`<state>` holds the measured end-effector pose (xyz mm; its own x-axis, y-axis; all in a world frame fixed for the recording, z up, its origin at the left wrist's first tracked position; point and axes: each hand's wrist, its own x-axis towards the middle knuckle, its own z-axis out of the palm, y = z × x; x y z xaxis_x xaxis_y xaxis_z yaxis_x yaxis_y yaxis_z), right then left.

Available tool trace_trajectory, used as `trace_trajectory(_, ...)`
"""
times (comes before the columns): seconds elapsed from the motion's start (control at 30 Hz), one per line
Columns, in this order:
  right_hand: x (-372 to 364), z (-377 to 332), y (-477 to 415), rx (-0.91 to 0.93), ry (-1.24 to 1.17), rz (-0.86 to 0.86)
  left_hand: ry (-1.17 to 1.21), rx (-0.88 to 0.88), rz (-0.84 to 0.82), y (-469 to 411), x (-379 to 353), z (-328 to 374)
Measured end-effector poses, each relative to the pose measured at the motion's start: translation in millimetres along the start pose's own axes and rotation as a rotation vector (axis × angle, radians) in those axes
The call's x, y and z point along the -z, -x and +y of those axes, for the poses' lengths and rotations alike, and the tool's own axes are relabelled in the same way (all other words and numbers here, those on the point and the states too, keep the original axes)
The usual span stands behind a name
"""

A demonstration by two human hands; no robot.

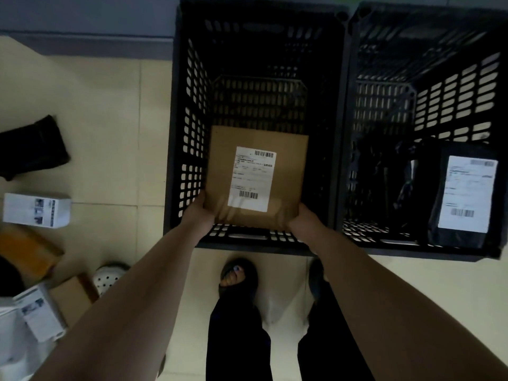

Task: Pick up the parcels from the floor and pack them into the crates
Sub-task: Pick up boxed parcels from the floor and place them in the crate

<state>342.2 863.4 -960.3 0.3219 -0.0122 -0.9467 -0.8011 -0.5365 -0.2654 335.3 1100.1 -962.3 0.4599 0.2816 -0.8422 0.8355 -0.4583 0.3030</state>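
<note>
light: dim where I stand, floor [110, 119] palest | shadows: crates [345, 105] nearly black inside | focus: soft | edges: bowed, smeared

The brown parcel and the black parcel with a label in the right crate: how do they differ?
The brown parcel is flat, stiff cardboard; the black parcel looks like a creased plastic bag. The left hand and right hand grip the brown parcel by its near corners within the left crate; the black parcel lies in the right crate with no hand on it. Both carry a white shipping label with barcodes.
</note>
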Motion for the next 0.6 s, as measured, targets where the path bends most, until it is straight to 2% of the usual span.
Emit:
trace_trajectory(0.13, 1.7, -12.3, 25.4, 0.089, 0.025, 0.052, 0.063, -0.023, -0.029, 18.1, 6.4, 16.5)
trace_trajectory(0.3, 33.4, -54.3, 95.2, 0.253, -0.208, 0.122, 0.396, -0.071, -0.058, 61.7, 43.4, 57.3)
trace_trajectory(0.47, 75.3, -117.5, 195.4, 0.404, -0.396, 0.079, 0.600, -0.253, -0.147, 148.7, 112.5, 128.3)
trace_trajectory(0.6, 101.3, -172.0, 285.0, 0.527, -0.465, 0.026, 0.668, -0.407, -0.172, 225.8, 175.7, 186.3)
